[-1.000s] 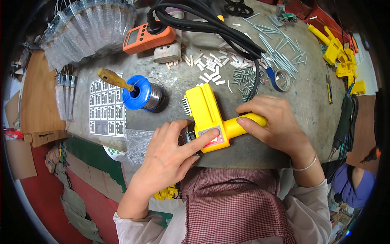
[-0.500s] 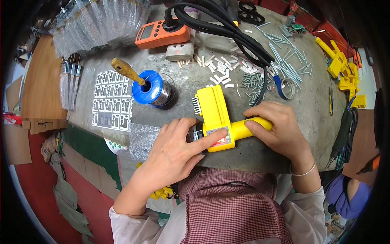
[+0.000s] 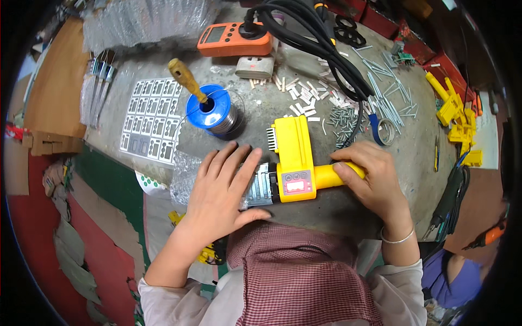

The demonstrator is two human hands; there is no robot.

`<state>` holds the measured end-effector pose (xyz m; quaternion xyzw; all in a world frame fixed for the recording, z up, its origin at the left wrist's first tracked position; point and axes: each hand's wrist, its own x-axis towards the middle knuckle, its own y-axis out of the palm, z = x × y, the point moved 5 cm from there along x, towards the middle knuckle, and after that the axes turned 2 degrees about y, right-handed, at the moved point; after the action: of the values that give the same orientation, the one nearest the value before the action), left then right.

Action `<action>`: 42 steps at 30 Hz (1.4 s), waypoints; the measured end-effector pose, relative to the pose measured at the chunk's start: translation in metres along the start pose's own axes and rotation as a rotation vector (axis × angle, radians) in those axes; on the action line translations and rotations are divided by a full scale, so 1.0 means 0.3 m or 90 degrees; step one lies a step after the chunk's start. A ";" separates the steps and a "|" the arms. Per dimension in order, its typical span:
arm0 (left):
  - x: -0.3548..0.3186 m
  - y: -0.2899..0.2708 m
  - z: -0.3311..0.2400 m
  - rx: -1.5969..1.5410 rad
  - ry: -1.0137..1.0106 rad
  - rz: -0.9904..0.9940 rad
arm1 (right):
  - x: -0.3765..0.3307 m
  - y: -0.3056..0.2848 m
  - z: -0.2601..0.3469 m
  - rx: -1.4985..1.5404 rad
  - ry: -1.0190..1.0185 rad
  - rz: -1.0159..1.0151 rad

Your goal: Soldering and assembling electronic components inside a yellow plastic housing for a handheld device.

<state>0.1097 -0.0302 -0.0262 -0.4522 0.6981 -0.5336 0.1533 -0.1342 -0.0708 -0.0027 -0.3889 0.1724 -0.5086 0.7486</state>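
Note:
A yellow hand-held tool lies on the grey worktable near its front edge. Its small panel has buttons and a lit display, and a row of pins juts from the yellow body's left side. My right hand is closed round the yellow handle, thumb on top. Fingers spread, my left hand lies flat at the tool's other end, where a ribbed metal part shows beside it. That hand partly covers the metal and the bubble wrap there.
Behind stand a blue solder spool with a wooden-handled tool in it, an orange meter and a black cable. A label sheet lies left. Screws, rods, tape and yellow housings are to the right.
My left hand has drawn left off the tool's panel, its index finger no longer on the buttons, uncovering the metal part. My right hand keeps its hold on the handle. The view has shifted slightly.

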 end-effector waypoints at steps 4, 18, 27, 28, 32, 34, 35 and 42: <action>-0.009 0.020 -0.006 0.105 -0.037 0.051 | 0.047 -0.071 0.043 -0.114 -0.086 -0.065; -0.053 0.038 -0.024 0.119 -0.023 -0.031 | 0.672 -0.035 0.250 -0.371 -0.244 -0.047; -0.069 0.043 -0.017 0.118 0.015 -0.095 | 0.904 0.096 0.222 -0.650 -0.049 0.101; -0.073 0.043 -0.015 0.123 0.014 -0.105 | 0.914 0.107 0.231 -0.658 -0.038 0.126; -0.069 0.038 -0.028 0.143 0.032 -0.115 | 0.927 0.095 0.217 -0.697 -0.059 0.141; -0.064 0.039 -0.025 0.125 0.006 -0.090 | 0.927 0.094 0.206 -0.682 -0.051 0.138; -0.060 0.036 -0.030 0.129 0.016 -0.092 | 0.924 0.092 0.200 -0.668 -0.061 0.129; -0.028 0.009 -0.037 0.074 -0.009 -0.051 | 0.900 0.094 0.147 -0.489 -0.060 0.124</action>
<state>0.1053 -0.0166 -0.0267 -0.4734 0.6463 -0.5759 0.1628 0.0266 -0.2896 0.0412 -0.6452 0.3515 -0.3157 0.6004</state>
